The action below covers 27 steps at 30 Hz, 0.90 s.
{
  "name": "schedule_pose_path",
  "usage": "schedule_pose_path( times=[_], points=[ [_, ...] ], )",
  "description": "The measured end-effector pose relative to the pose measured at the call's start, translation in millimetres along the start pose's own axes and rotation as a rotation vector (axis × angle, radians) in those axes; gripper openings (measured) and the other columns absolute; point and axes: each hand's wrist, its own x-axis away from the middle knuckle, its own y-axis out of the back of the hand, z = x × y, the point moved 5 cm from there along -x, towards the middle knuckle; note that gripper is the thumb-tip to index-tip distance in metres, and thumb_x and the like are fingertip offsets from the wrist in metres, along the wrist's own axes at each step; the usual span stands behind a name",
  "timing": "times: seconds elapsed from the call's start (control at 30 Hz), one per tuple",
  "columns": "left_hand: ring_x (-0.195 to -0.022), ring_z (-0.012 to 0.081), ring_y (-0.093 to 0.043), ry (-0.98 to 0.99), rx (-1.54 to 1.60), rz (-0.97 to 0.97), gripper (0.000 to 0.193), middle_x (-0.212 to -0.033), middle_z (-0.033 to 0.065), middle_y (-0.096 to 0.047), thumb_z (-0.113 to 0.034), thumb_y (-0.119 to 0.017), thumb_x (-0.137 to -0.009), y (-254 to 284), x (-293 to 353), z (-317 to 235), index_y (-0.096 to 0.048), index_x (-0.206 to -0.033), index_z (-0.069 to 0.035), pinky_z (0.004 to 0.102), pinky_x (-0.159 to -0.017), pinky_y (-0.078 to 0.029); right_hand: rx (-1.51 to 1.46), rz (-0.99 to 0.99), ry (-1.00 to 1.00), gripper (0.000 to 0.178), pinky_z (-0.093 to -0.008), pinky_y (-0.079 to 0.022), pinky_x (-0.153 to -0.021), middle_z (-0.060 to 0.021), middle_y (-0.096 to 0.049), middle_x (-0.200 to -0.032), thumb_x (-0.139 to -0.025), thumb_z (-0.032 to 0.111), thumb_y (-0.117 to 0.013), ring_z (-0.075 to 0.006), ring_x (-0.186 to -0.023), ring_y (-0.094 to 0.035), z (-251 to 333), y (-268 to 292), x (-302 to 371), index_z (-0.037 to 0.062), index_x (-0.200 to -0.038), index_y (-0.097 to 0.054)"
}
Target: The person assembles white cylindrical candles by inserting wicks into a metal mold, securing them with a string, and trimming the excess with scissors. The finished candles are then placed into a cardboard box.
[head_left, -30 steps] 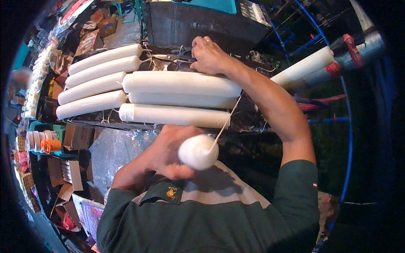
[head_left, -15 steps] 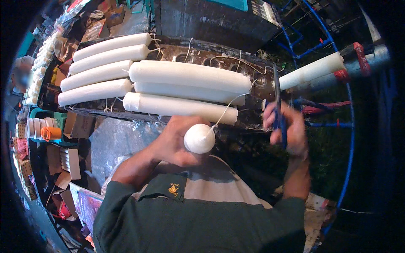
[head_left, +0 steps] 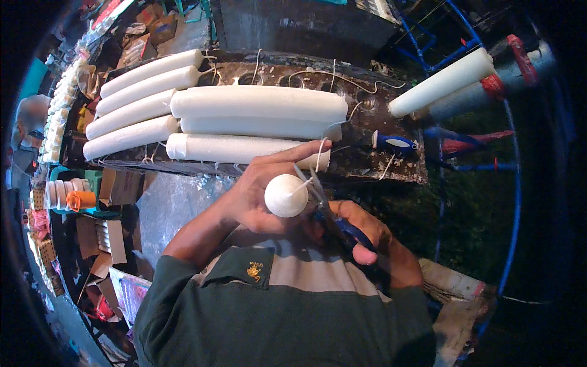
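My left hand point(head_left: 249, 189) is wrapped round a thick white candle point(head_left: 285, 199), whose rounded tip points up. A long pale wick point(head_left: 320, 158) rises from that tip, and my stretched left index finger rests against its upper part. In my right hand point(head_left: 362, 225) is a pair of scissors point(head_left: 339, 221) with dark blue handles. Their parted blades reach the wick close to the candle's tip; whether they touch it I cannot tell. The candle's lower body is hidden beneath its tip and my hand.
Several large white candles point(head_left: 263, 103) lie on a dark, stained table point(head_left: 406, 165) beyond my hands. A blue-handled tool point(head_left: 394, 143) lies at its right end, near another candle point(head_left: 443, 82). Blue pipes point(head_left: 518, 202) stand at right; cardboard boxes point(head_left: 110, 238) and a person point(head_left: 30, 119) are at left.
My right hand has brought the scissors from the table's right end down and left to the wick. My left index finger has stretched out against the wick. The blue-handled tool now shows.
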Motion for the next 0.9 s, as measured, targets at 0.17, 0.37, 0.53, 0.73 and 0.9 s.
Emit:
schedule_pose_path(
  times=[0.17, 0.37, 0.53, 0.73, 0.9],
  points=[
    [-0.112, 0.0348, -0.061, 0.008, -0.078, 0.042, 0.043, -0.121, 0.0207, -0.055, -0.033, -0.081, -0.063, -5, -1, -9, -0.071, -0.095, -0.006, 0.0467, -0.098, -0.05, -0.04, -0.036, 0.047, 0.116, -0.0265, -0.046, -0.082, 0.0017, -0.061, -0.103, -0.036, 0.08, -0.091, -0.0102, -0.093, -0.057, -3, 1, 3, 0.0016, -0.117, -0.062],
    [-0.102, 0.0383, -0.065, -0.063, -0.02, 0.099, 0.051, -0.123, 0.0239, -0.058, -0.04, -0.078, -0.068, -14, -7, -14, -0.069, -0.101, -0.002, 0.0451, -0.092, -0.054, -0.038, -0.128, -0.102, 0.111, -0.0264, -0.046, -0.082, 0.0028, -0.061, -0.101, -0.038, 0.076, -0.093, -0.0093, -0.092, -0.057, -7, -2, 16, 0.0025, -0.115, -0.065],
    [-0.088, 0.0402, -0.067, -0.034, -0.01, 0.225, 0.057, -0.102, 0.0179, -0.067, -0.044, -0.079, -0.067, -16, 0, 7, -0.068, -0.103, -0.002, 0.0463, -0.079, -0.055, -0.002, -0.055, 0.065, 0.095, -0.0263, -0.046, -0.077, 0.0017, -0.06, -0.099, -0.045, 0.072, -0.094, -0.0105, -0.086, -0.057, -8, -6, 13, 0.0039, -0.105, -0.066],
    [-0.086, 0.038, -0.066, -0.035, -0.105, 0.287, 0.058, -0.096, 0.0161, -0.066, -0.043, -0.08, -0.064, -26, -2, 16, -0.065, -0.103, -0.003, 0.0466, -0.075, -0.052, 0.007, 0.119, 0.763, 0.066, -0.0281, -0.046, -0.07, -0.0005, -0.06, -0.097, -0.063, 0.053, -0.097, -0.0119, -0.081, -0.057, 23, 41, 26, 0.005, -0.096, -0.065],
    [-0.084, 0.0395, -0.065, -0.023, -0.086, 0.34, 0.056, -0.092, 0.0162, -0.062, -0.041, -0.078, -0.065, -38, -7, 6, -0.063, -0.101, -0.002, 0.0477, -0.073, -0.051, 1.158, -0.989, 0.309, 0.033, -0.0381, -0.051, -0.075, -0.0084, -0.06, -0.096, -0.084, 0.024, -0.085, -0.0225, -0.081, -0.06, 71, 111, 61, 0.0029, -0.1, -0.066]
  ],
)
